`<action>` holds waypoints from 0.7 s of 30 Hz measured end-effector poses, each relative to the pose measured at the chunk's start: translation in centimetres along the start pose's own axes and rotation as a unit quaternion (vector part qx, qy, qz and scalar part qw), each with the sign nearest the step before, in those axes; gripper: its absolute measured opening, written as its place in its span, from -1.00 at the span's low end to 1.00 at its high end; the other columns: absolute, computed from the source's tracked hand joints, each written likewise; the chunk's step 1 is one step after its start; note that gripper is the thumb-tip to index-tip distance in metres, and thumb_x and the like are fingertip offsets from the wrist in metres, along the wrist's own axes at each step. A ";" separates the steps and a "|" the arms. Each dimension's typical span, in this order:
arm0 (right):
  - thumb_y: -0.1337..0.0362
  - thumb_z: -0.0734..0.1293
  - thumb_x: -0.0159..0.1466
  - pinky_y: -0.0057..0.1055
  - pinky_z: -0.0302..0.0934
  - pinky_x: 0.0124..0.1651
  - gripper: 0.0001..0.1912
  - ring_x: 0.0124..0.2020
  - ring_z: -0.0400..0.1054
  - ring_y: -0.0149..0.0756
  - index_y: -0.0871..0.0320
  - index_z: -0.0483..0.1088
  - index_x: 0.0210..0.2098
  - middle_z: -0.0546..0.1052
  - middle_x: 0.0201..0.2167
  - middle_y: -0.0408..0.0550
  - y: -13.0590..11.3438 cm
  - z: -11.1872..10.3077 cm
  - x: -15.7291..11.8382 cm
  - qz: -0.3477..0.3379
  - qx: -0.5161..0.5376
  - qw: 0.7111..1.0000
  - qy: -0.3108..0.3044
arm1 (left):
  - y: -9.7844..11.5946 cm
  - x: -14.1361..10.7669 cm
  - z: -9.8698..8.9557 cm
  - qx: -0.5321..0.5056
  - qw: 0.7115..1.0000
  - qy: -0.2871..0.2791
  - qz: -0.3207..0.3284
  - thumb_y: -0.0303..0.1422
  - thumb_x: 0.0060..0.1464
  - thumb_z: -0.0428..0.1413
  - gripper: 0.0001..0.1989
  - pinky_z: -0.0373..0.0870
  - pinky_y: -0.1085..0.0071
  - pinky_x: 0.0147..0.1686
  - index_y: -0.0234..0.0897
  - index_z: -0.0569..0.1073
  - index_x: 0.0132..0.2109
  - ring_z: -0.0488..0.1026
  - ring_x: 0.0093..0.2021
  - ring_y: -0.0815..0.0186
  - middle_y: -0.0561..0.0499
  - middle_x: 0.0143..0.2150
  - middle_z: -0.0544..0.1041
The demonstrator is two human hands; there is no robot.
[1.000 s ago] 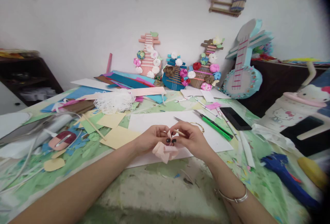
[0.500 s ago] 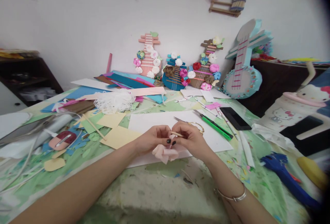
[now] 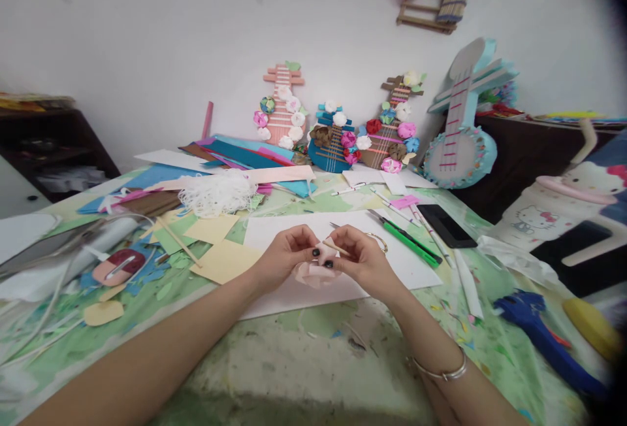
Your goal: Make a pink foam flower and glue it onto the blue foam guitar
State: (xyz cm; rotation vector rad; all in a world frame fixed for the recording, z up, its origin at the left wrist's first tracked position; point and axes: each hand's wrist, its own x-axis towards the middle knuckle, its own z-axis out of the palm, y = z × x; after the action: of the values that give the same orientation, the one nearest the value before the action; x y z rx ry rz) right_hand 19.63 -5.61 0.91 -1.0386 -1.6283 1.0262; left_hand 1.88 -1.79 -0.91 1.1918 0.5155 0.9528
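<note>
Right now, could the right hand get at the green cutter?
Probably yes: the green cutter lies in plain view just past the right hand, with nothing seeming to block it. Its grip holds a stick, though, so it may need freeing first.

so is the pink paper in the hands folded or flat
Folded: the pink paper bunches in overlapping, curled layers between the left hand and right hand.

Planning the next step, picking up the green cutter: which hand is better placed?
Right hand, probably: it is nearer the cutter, while the left hand sits farther off. Both hold pink paper.
</note>
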 end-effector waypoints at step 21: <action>0.13 0.43 0.03 -0.47 0.16 -0.48 -0.73 -0.55 0.26 -0.44 0.20 0.37 -0.44 0.40 -0.55 -0.18 -0.8 -0.4 0.0 0.060 0.039 0.997 -0.004 | 0.2 -0.1 -0.3 0.036 0.999 -0.003 0.039 -0.33 -0.10 0.30 -0.71 0.27 0.56 -0.47 -0.35 0.34 -0.37 0.39 -0.46 0.45 0.05 -0.42 0.47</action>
State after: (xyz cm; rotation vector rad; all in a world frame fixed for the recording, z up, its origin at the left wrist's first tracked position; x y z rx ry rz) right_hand 19.84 -5.79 1.70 -1.0925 -1.5345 1.1644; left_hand 1.56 -1.66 -0.86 1.2882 0.5045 1.0038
